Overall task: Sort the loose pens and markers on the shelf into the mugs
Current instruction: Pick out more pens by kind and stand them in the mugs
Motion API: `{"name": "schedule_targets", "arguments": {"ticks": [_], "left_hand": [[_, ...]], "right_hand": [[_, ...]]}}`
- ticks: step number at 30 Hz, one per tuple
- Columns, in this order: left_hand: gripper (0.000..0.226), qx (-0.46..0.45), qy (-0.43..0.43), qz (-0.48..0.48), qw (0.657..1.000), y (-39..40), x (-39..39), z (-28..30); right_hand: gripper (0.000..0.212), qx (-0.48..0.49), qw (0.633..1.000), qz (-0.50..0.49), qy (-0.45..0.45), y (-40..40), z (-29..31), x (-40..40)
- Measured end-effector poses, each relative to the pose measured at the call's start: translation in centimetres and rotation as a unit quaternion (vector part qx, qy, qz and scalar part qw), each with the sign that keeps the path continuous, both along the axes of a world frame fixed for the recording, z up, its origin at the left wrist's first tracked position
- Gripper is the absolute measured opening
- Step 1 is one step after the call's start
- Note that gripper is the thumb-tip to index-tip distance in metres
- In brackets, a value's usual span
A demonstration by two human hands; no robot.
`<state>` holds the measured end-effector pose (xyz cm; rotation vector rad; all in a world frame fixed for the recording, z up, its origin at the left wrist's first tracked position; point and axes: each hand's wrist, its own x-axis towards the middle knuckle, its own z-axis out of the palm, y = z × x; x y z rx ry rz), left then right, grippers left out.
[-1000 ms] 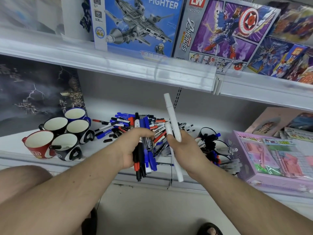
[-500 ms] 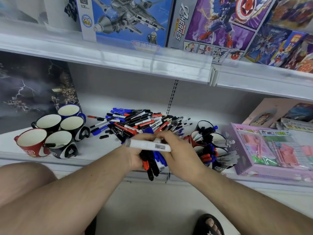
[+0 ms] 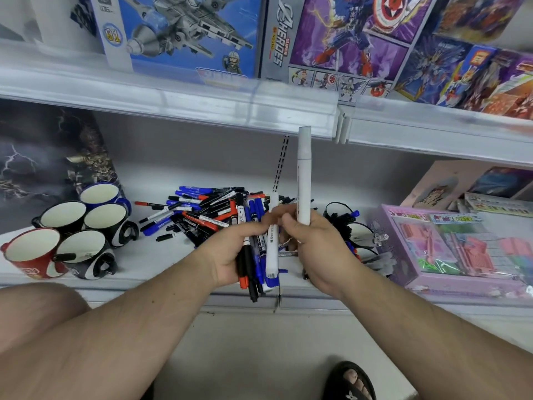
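**Two hands holding markers above the lower shelf**

The left hand (image 3: 230, 255) is gripping a bundle of pens and markers (image 3: 256, 255), its grip closed around black, blue, red and white barrels that are pointing down and toward the viewer, past the front edge of the lower shelf (image 3: 161, 255). The right hand (image 3: 314, 243) is gripping 1 long white marker (image 3: 303, 174), its grip closed around the lower end so that the marker is standing nearly upright, its top reaching the rail of the upper shelf (image 3: 202, 99). The 2 hands are sitting just beside each other, fingertips nearly meeting above the bundle.

Behind the hands, a loose pile of pens (image 3: 202, 209) in blue, black and red is lying on the lower shelf. To the left of the pile, 5 empty mugs (image 3: 86, 226) are standing close together: 1 red mug (image 3: 28, 255) at the front left, 3 dark ones and 1 blue one at the back. To the right of the hands, more dark mugs (image 3: 357, 235) are holding pens, partly hidden by the right hand.

A pink toy box (image 3: 461, 249) is lying at the right end of the lower shelf. Boxed building sets (image 3: 184, 36) are standing on the upper shelf. A sandalled foot (image 3: 352, 382) is showing on the floor below.
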<state>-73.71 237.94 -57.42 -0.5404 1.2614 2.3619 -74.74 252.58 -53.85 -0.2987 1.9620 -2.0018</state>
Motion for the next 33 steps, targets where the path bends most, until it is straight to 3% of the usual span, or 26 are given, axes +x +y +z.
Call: {"name": "schedule_targets", "arguments": {"ticks": [5,8,10,13,16,22,28,33], "left_hand": [[0.026,-0.029,0.009,-0.020,0.999,1.5,0.2,0.2],[0.022,-0.051,0.018,0.006,0.999,1.3,0.0,0.7],[0.012,-0.075,0.018,0.044,0.996,0.8,-0.2,0.9],[0.023,-0.117,0.026,0.091,0.989,0.5,-0.6,0.9],[0.017,-0.149,0.039,0.113,0.982,1.1,-0.5,0.8],[0.012,-0.171,0.066,0.107,0.977,1.9,-0.2,1.3],[0.020,-0.155,0.066,0.099,0.981,2.3,-0.2,1.5],[0.026,-0.167,0.036,0.106,0.980,4.9,-2.1,1.7]], "right_hand": [[0.013,-0.032,0.995,-0.047,-0.084,0.1,0.0,-0.8],[0.009,-0.012,0.996,-0.027,-0.088,0.8,0.3,-0.9],[0.003,0.052,0.997,-0.007,-0.061,1.2,0.4,-0.7],[0.020,0.183,0.981,0.028,-0.053,1.6,0.0,-0.4],[0.033,0.270,0.960,0.043,-0.055,1.7,-0.8,-0.1],[0.041,0.286,0.953,0.063,-0.075,2.0,-1.5,0.5],[0.024,0.247,0.961,0.069,-0.103,3.9,-0.5,0.4],[0.027,0.341,0.932,0.018,-0.123,9.9,0.3,-3.1]]}}
